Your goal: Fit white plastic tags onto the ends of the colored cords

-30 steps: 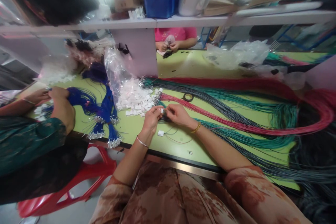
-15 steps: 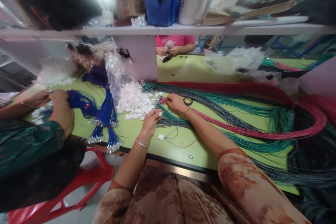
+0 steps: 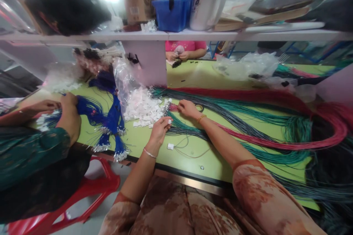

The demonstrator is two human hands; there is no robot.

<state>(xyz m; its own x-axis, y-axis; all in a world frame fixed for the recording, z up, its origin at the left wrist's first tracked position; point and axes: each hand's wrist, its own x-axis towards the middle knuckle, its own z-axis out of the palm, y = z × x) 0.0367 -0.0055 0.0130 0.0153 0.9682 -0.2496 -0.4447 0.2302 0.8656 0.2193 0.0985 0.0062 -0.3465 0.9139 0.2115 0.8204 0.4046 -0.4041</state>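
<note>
My left hand [image 3: 160, 130] pinches a small white connector housing [image 3: 169, 121] between thumb and fingertips. Just right of it, my right hand [image 3: 188, 109] has its fingers closed at the end of a bundle of red wires [image 3: 173, 107], near the metal-tipped ends. Green wires [image 3: 180, 124] and dark grey wires [image 3: 187, 130] run beneath my right forearm. A heap of white connector housings [image 3: 143, 106] lies left of the wire ends. Closer to me, a white connector [image 3: 170, 147] with thin wires attached rests on the green table [image 3: 193, 172].
At left, a co-worker's hands [image 3: 68, 108] handle blue wires [image 3: 86, 108] beside a red stool [image 3: 102, 176]. Across the table another person [image 3: 184, 49] handles small dark parts. Overhead runs a shelf [image 3: 220, 36] with a blue bin [image 3: 173, 14]. A tape roll [image 3: 199, 108] sits behind my right wrist.
The whole view has shifted slightly down and right. My hands keep nearly the same places, the left still pinching the connector housing. The left co-worker's hands have moved a little apart.
</note>
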